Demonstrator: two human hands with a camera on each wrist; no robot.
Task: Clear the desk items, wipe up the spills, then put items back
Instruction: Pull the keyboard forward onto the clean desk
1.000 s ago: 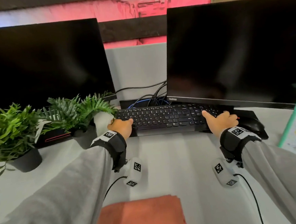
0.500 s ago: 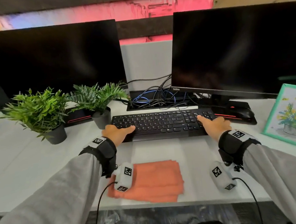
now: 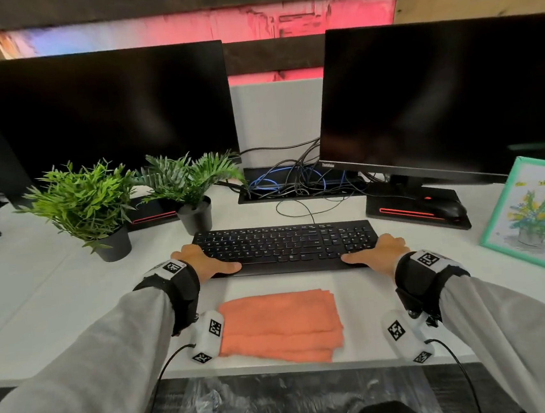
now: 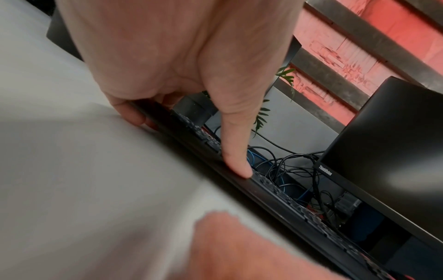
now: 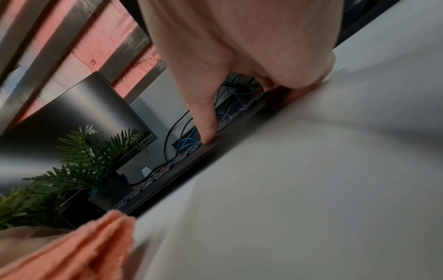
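Note:
A black keyboard (image 3: 284, 243) lies across the middle of the white desk (image 3: 40, 295). My left hand (image 3: 203, 263) grips its left end, and in the left wrist view the thumb (image 4: 236, 161) lies on the keyboard's (image 4: 275, 197) front rim with the fingers curled under the edge. My right hand (image 3: 382, 250) grips the right end the same way, thumb (image 5: 206, 128) on the keyboard (image 5: 191, 161), fingers tucked beneath. A folded orange cloth (image 3: 279, 325) lies on the desk between my wrists, just in front of the keyboard.
Two potted plants (image 3: 88, 204) (image 3: 189, 184) stand to the left behind the keyboard. Two dark monitors (image 3: 106, 115) (image 3: 446, 89) line the back, with a cable tangle (image 3: 295, 180) between them. A mouse (image 3: 451, 210) sits on the right monitor's base. A framed flower picture (image 3: 535, 214) leans at the right.
The keyboard has come out from under the right monitor toward the desk's front edge, with both hands still holding its ends. The cloth now shows fully.

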